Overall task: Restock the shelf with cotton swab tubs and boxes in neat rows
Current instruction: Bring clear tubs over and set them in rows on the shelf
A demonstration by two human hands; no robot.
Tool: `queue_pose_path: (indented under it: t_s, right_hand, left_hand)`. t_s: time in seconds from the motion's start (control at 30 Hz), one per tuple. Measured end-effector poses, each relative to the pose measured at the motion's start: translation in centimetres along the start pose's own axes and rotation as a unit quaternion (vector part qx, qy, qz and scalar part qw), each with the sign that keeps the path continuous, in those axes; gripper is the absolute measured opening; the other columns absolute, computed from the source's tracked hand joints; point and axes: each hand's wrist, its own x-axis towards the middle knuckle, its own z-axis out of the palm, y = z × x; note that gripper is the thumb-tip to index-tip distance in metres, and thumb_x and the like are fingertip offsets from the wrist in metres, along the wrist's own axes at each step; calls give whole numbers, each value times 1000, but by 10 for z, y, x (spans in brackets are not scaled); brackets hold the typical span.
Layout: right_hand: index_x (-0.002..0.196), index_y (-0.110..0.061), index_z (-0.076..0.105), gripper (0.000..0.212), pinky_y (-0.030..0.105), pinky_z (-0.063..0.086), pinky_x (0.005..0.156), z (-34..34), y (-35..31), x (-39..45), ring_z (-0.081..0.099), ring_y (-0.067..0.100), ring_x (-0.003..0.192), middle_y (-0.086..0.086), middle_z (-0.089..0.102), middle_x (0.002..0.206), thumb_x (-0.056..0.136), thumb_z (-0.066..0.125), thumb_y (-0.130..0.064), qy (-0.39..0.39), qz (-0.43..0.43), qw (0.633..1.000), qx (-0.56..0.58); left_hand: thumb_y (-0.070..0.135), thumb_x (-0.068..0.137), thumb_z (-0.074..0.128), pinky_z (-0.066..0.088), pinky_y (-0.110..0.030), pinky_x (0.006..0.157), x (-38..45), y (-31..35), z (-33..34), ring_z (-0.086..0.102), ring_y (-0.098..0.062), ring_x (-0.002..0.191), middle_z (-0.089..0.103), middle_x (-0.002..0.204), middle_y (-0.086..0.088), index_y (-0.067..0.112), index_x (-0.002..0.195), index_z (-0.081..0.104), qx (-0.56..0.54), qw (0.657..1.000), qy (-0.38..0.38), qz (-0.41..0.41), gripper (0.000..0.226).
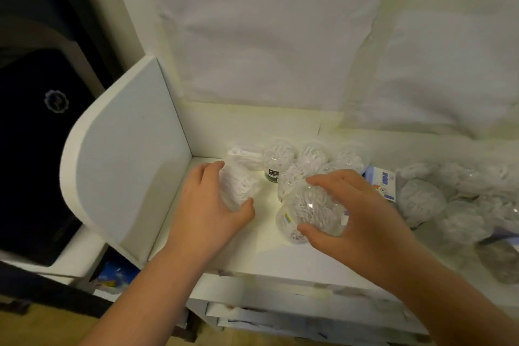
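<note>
On the white shelf (252,255) my left hand (213,205) grips a clear cotton swab tub (238,187) near the left side panel, fingers over its top and thumb at its front. My right hand (354,211) grips a second clear tub (306,209) just to the right, fingers on top and thumb under its front edge. Behind them stand several more clear tubs (280,154) in a row along the back wall, one with a dark label (271,174). A blue and white box (384,181) lies right of my right hand.
A white side panel (120,166) closes the shelf's left end. Several more tubs (421,199) crowd the shelf's right part. White sheeting (266,36) covers the back wall. Dark cabinet (36,121) stands to the left; lower shelves (280,314) sit beneath.
</note>
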Motion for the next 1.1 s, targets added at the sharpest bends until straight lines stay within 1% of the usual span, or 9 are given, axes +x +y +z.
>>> queue_pose_path:
  t_s: [0.07,0.13,0.2,0.4,0.5,0.63,0.87,0.97,1.1]
  right_hand:
    - [130,-43,48,66,23,52,83,-11,-1,-6,49,-1,105,-27,45,117,69,66,-61,26,-3,999,21]
    - [129,-38,51,66,17,49,82,-25,-1,-15,50,0,103,-23,47,114,69,67,-59,54,-6,998,33]
    - [129,-34,52,65,10,42,83,-43,2,-29,49,-1,101,-19,48,113,70,68,-56,79,-10,997,18]
    - [130,-36,50,68,16,42,88,-107,31,-110,47,2,103,-15,47,115,68,72,-52,129,49,990,-8]
    - [131,-38,49,69,23,47,92,-141,48,-172,49,4,106,-16,47,117,68,75,-50,153,91,984,-5]
    - [129,-44,44,69,30,51,91,-188,69,-259,50,5,108,-18,46,120,67,71,-58,182,149,972,-21]
    - [125,-49,40,67,29,50,86,-261,105,-400,48,4,107,-23,42,121,67,74,-58,214,275,935,-59]
    - [126,-50,42,67,29,52,88,-283,121,-442,48,4,109,-25,42,123,67,74,-58,220,308,924,-57]
    - [125,-53,43,67,31,54,89,-303,151,-480,48,-3,110,-33,39,121,66,74,-60,244,339,908,-39]
  left_hand:
    - [47,68,72,28,-16,94,-7,13,-12,40,-2,116,43,131,8,21,137,43,-7,1000,19,22,80]
    - [54,66,66,30,-16,91,-14,31,-22,39,4,108,43,126,11,24,135,44,-27,999,28,33,79]
    - [57,65,61,33,-16,89,-24,53,-27,42,2,106,43,122,13,26,134,45,-53,997,32,41,78]
    - [53,64,64,35,-15,91,-65,135,-18,46,-4,108,48,122,9,22,131,49,-71,990,19,120,76]
    - [51,64,65,40,-18,92,-98,185,-1,48,-4,107,48,119,8,21,130,50,-109,984,-6,142,74]
    - [48,68,74,34,-7,84,-152,257,24,50,0,104,49,118,11,26,132,48,-192,968,-53,155,73]
    - [53,70,72,35,-1,77,-240,373,81,43,18,107,45,120,18,39,128,42,-276,924,-142,221,67]
    - [49,70,72,33,2,79,-266,413,102,42,16,109,45,120,19,32,132,44,-284,907,-182,251,70]
    - [62,65,67,35,-2,82,-286,462,129,45,11,111,45,120,23,36,131,43,-295,890,-213,274,74]
